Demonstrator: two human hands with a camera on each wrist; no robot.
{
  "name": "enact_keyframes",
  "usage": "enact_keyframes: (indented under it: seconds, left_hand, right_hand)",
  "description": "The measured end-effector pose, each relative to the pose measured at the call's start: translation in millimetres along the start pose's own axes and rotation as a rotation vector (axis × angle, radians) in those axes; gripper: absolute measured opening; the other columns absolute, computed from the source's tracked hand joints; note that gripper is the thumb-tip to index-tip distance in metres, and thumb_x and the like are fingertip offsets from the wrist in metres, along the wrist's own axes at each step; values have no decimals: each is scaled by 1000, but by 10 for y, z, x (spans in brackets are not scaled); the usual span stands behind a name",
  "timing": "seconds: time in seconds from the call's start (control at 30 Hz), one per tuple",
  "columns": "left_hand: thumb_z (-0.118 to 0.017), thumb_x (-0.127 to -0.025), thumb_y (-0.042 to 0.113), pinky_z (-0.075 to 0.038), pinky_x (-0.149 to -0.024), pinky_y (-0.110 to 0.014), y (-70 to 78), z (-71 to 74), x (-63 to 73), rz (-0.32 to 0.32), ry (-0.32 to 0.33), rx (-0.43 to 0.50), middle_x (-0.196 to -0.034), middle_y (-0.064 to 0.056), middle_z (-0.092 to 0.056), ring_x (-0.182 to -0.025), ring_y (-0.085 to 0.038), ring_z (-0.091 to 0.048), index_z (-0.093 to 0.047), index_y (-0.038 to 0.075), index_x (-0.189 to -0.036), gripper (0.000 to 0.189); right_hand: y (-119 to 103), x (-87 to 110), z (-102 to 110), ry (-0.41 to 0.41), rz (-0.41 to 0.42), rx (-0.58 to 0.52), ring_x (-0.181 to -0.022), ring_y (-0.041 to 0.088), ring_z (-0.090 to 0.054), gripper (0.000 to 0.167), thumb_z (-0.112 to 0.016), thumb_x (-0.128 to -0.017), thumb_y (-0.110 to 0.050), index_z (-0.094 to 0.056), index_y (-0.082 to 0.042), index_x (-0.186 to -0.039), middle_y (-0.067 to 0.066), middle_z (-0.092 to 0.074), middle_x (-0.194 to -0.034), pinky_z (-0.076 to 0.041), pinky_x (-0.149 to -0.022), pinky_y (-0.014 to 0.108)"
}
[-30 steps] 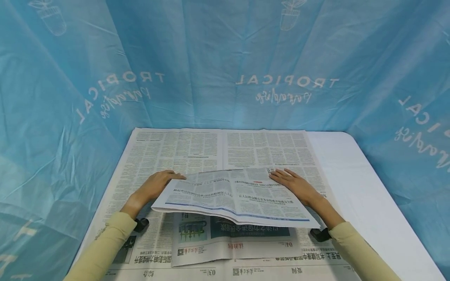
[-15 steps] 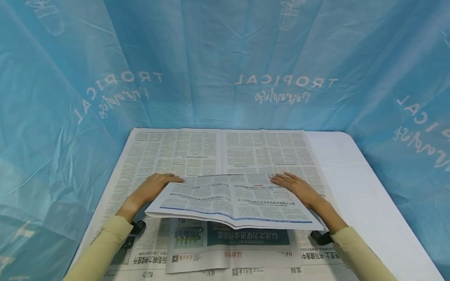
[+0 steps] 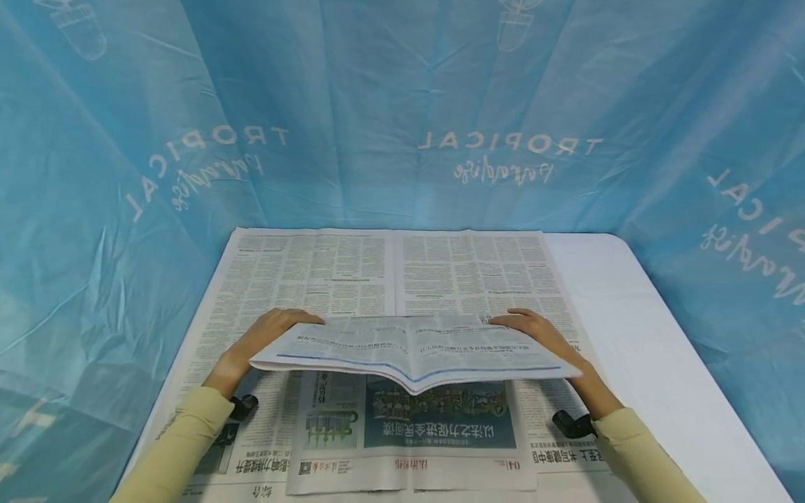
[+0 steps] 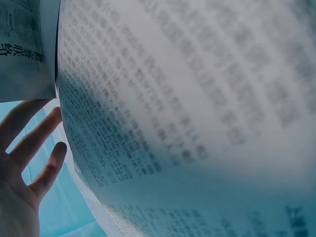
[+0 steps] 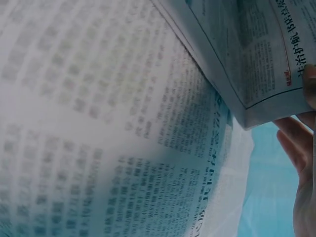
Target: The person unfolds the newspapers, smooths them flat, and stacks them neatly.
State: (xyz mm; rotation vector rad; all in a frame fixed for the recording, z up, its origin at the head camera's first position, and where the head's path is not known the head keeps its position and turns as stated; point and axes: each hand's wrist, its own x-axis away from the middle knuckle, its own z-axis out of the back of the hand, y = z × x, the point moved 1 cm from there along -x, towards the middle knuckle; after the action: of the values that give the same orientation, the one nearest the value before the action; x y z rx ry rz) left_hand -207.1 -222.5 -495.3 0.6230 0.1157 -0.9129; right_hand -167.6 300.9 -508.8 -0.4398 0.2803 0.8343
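A folded newspaper (image 3: 358,347) is raised above the table, its near edge sagging at the middle crease. My left hand (image 3: 267,335) holds its left side, fingers toward the far corner. At the right side my right hand (image 3: 541,334) grips the opposite far corner. In the right wrist view the thumb (image 5: 309,86) lies on one face of the paper and fingers (image 5: 294,138) are behind it. The left wrist view shows spread fingers (image 4: 37,143) at the paper's edge; the left thumb is hidden. Under the raised paper lies another newspaper (image 3: 358,471) with a colour picture.
Large newspaper sheets (image 3: 314,265) are spread over most of the white table (image 3: 604,300), whose bare surface shows along the right. Blue printed curtains (image 3: 377,105) stand close behind and on both sides. A black wrist strap (image 3: 574,423) is on the right wrist.
The near edge of the held newspaper has risen and its middle crease has bent downward, uncovering more of the colour picture beneath. Both hands stay at its sides.
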Motion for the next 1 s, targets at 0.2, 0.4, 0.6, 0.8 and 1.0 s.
enact_keyframes:
  seconds: [0.2,0.4,0.6,0.8,1.0]
  left_hand:
    - [-56,-99,18,-49,-90,-51,-3,1,-6,76,8,-233,-119,-12,-68,-107,-31,-63,-65,6,-124,29]
    - [-56,-100,19,-44,-98,-55,-3,-16,-72,265,-12,-215,-129,-15,-62,-117,-36,-59,-59,9,-133,34]
    - [-60,-97,15,-48,-94,-53,-12,-55,-91,188,56,-196,-123,-13,-65,-112,-33,-63,-61,10,-128,31]
    - [-62,-95,14,-47,-95,-52,-8,-67,-128,184,83,-150,-121,-9,-65,-113,-31,-62,-59,12,-128,33]
    - [-66,-94,17,-48,-94,-50,-25,-75,-150,304,65,-80,-121,-7,-62,-114,-28,-61,-54,18,-127,35]
  right_hand:
    - [54,-42,40,77,-6,-73,-105,40,-61,54,-41,-103,-48,-66,-3,-120,12,-69,-114,-47,-83,58]
    - [92,-101,30,145,-12,-126,-97,33,-65,53,-33,-106,-42,-67,-2,-117,14,-70,-108,-50,-79,54]
    - [69,-103,-5,107,-250,-135,-91,29,-66,24,-55,-99,-5,-69,-3,-118,11,-72,-103,-51,-79,52]
    - [149,-172,-59,180,-315,-231,-112,34,-61,39,-61,-94,-1,-57,-6,-133,15,-63,-125,-49,-92,51]
    - [250,-185,-179,198,-326,-261,-103,31,-65,44,-66,-91,0,-53,-6,-132,15,-63,-121,-54,-85,47]
